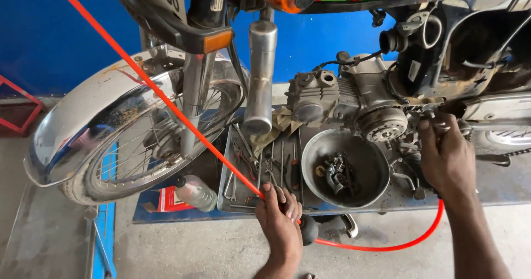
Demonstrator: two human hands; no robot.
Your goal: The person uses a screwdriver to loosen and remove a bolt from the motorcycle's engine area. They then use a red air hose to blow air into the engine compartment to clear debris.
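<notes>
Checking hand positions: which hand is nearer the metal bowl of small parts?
Left. The left hand rests at the tool tray's front edge, just beside the metal bowl; the right hand grips engine parts farther right.

Low metal workbench (pixel 498 187) had a tool tray (pixel 224 199), a steel bowl (pixel 376 163) w/ small parts, and the bike's engine (pixel 354 99) sat on it; plastic bottle (pixel 196 193) at its edge.
</notes>
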